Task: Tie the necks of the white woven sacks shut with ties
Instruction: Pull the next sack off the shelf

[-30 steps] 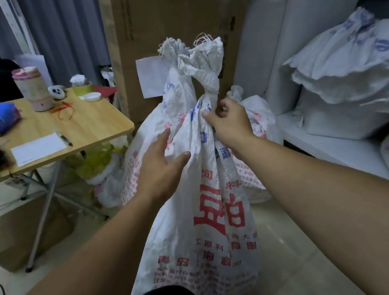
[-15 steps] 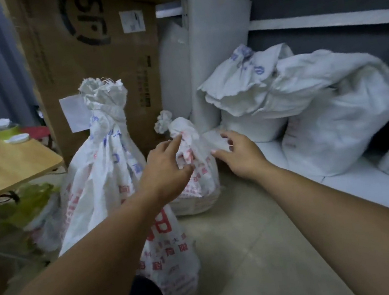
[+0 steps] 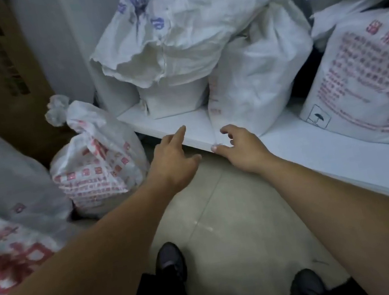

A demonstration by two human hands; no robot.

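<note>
Shelf (image 3: 316,153) holds an open sack (image 3: 172,48); its inside is hidden. Both the left hand (image 3: 172,161) and right hand (image 3: 242,151), fingers spread, have moved off the tied sack (image 3: 98,160).

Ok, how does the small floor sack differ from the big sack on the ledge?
The small floor sack has its neck bunched shut; the ledge sack gapes open, top flopped over. The small floor sack is smaller, printed red; the ledge sack shows blue print. Both are white woven.
</note>
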